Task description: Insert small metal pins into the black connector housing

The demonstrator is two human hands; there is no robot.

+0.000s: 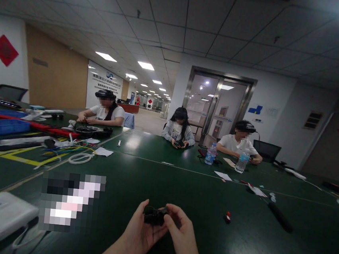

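Low in the middle of the view, a small black object [154,216] with rounded parts is held over the table; its exact kind is hard to make out. My left hand [141,232] cups it from the left and below, thumb up along its side. On its right end, the thumb and forefinger of my right hand [182,226] pinch it. Some of the black object is hidden behind my fingers. A small red and black piece [227,217] lies on the table to the right of my hands.
On the green table [121,186] are a white device [2,214], a blurred-out item [70,201], blue trays [3,127], cables [79,158], two water bottles [211,154] and a black-handled tool [279,216]. Three people wearing headsets sit across the table.
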